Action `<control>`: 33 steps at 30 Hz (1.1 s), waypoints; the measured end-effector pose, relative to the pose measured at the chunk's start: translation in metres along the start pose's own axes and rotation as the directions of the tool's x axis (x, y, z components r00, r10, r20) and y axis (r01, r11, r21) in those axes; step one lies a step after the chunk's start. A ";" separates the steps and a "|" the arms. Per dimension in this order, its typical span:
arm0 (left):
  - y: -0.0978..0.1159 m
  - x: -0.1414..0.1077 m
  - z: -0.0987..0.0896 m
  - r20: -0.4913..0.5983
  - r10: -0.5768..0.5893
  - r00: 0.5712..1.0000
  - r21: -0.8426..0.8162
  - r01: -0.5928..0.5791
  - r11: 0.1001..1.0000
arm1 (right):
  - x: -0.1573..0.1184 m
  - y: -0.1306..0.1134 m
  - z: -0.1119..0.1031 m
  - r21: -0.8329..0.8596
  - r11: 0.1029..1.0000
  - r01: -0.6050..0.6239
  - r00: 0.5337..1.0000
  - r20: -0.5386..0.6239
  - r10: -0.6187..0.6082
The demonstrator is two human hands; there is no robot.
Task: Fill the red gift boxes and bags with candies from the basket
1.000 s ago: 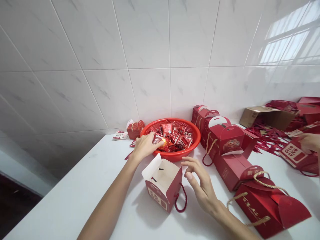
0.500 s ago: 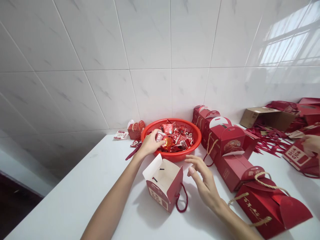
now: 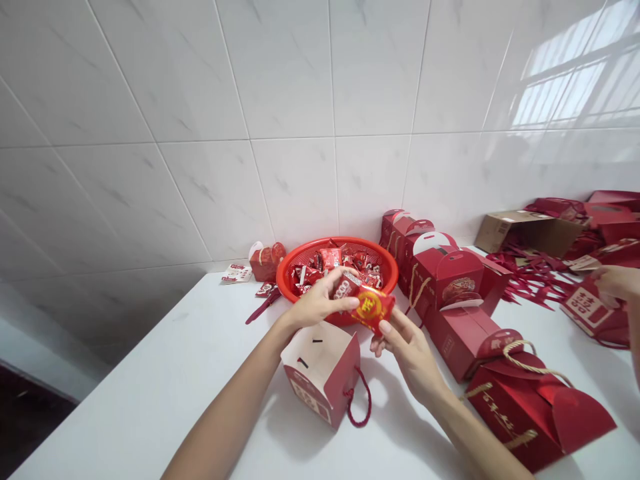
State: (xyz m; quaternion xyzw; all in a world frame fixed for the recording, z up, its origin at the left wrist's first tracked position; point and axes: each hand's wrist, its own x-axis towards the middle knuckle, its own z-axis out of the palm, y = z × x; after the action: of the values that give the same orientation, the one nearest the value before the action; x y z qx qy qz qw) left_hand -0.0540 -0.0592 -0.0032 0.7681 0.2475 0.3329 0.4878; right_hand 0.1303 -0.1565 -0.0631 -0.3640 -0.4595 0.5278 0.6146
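Note:
My left hand [image 3: 325, 299] is closed round wrapped sweets: a dark red packet with white lettering [image 3: 346, 285] and a shiny red packet with a gold emblem [image 3: 371, 307]. At the shiny packet's right end, my right hand [image 3: 404, 340] pinches it between thumb and fingers. Below both hands stands an open red gift box [image 3: 320, 377] with a pale inside, a raised flap and a dark red cord loop on its right. Behind the hands, a red plastic basket [image 3: 287, 267] holds many small wrapped sweets, partly hidden by my left hand.
Several red gift boxes with rope handles [image 3: 457, 340] line the right side. A small heart-topped box [image 3: 267, 261] and cards [image 3: 236, 274] lie left of the basket. At far right, another person's hand [image 3: 617, 283] touches a red box [image 3: 590, 310], near a cardboard box [image 3: 500, 233] and ribbons.
My left hand has lifted the packets out of the basket and moved right and toward me. My right hand has risen and taken hold of the shiny packet's end.

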 end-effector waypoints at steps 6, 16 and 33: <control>0.010 -0.003 0.004 0.001 -0.037 0.999 0.070 0.037 0.997 | 0.002 0.001 -0.001 0.157 0.985 -0.066 0.996 -0.054 0.076; -0.011 0.005 -0.036 -0.453 -0.136 0.881 -0.063 0.120 0.991 | 0.007 -0.004 -0.006 0.329 0.940 -0.091 0.978 -0.147 0.146; -0.027 0.009 -0.044 -0.285 -0.255 0.924 0.536 0.374 0.757 | 0.006 -0.009 -0.006 0.356 0.925 -0.132 0.967 -0.159 0.199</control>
State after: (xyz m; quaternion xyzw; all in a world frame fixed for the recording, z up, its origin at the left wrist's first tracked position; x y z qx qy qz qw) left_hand -0.0827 -0.0163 -0.0124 0.7904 0.5096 0.2276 0.2524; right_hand 0.1392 -0.1522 -0.0556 -0.3384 -0.2665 0.6123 0.6630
